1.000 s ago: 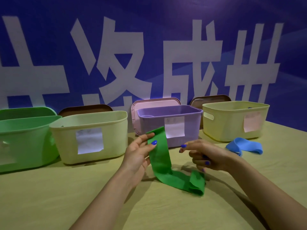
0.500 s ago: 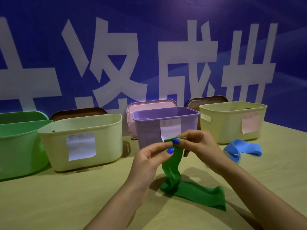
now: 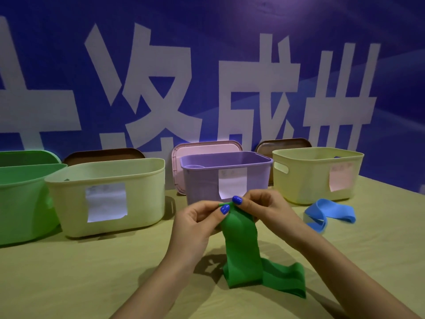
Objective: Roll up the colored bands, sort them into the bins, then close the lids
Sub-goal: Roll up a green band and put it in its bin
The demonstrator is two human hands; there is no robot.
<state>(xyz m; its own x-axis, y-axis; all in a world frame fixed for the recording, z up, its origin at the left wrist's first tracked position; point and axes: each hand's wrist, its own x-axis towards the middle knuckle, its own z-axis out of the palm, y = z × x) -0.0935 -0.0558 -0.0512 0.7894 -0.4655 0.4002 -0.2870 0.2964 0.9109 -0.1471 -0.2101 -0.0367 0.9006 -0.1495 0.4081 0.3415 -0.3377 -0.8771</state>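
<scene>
Both hands hold the top end of a green band (image 3: 243,247) in front of the purple bin (image 3: 226,176). My left hand (image 3: 197,224) and my right hand (image 3: 264,208) pinch that end side by side between thumbs and fingers. The band hangs down from them and its lower part lies folded on the table. A blue band (image 3: 326,215) lies loose on the table to the right. Four open bins stand in a row: a green bin (image 3: 20,199), a cream bin (image 3: 105,194), the purple one and a yellow bin (image 3: 317,173).
Lids lean upright behind the bins: a green lid (image 3: 25,157), a brown lid (image 3: 103,154), a pink lid (image 3: 202,147) and another brown lid (image 3: 282,145). A blue wall with large white characters stands close behind. The tan table (image 3: 80,277) stretches toward me.
My right hand came up to join the left at the band's top end. Both hands moved closer together and now pinch the end tightly; the band's lower part has shifted on the table.
</scene>
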